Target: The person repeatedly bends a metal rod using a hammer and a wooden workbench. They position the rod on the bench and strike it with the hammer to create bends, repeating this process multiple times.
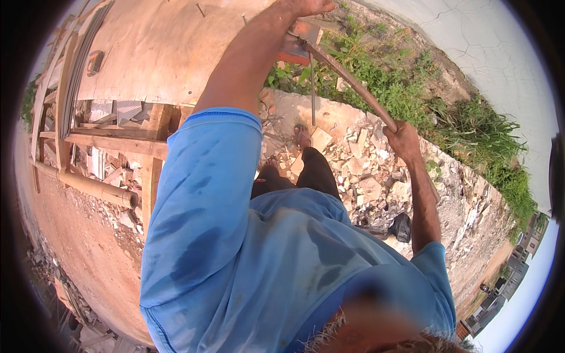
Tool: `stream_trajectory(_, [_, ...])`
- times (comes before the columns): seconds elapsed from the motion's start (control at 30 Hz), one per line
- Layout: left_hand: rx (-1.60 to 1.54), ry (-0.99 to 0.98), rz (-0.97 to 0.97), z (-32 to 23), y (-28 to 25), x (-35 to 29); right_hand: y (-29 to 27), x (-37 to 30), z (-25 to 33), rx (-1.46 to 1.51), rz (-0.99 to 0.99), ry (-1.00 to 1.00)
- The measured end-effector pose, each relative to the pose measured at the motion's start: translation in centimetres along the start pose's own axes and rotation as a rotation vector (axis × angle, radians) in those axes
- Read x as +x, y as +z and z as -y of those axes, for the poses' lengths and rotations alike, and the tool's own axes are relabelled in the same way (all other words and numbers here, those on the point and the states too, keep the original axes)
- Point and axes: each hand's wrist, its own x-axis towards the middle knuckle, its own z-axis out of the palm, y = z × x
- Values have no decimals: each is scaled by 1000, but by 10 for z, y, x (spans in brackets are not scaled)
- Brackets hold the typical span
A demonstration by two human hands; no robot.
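My right hand point(403, 140) is closed around the lower end of a long rusty metal bar point(353, 82). The bar slants up and left to a reddish-orange block point(301, 44) at the end of a wooden work surface. Over that end reaches my left hand point(309, 6), cut by the top edge of the picture. Its fingers look curled, but what they grip is hidden. A thin straight steel rod point(312, 88) points down from beside the block, between the bar and my feet.
The plywood top point(153, 47) has nails standing in it and an orange-black tool point(94, 63) on it. Left are timber framing point(118, 144) and a bamboo pole point(94, 188). Broken rubble point(368, 182), a black plastic bag point(401, 226), green weeds point(382, 70) and a pale wall point(494, 53) lie right.
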Motion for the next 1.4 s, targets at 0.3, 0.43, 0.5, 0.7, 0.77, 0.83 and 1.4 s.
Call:
stream_trajectory(0.3, [34,83,-42,5,6,4,4,-52,22,-1,-150,-33])
stream_trajectory(0.43, [44,99,-47,11,10,10,31,-74,35,131,-101,135])
stream_trajectory(0.5, [54,99,-48,14,13,11,41,-87,43,189,-117,77])
stream_trajectory(0.7, [90,127,-37,16,14,18,47,-117,59,283,-159,49])
stream_trajectory(0.77, [96,134,-40,16,15,19,48,-118,64,249,-205,48])
stream_trajectory(0.83, [97,139,-44,17,17,19,51,-120,69,228,-206,80])
stream_trajectory(1.4, [-384,-207,244,42,3,29,33,-108,49,284,-72,-20])
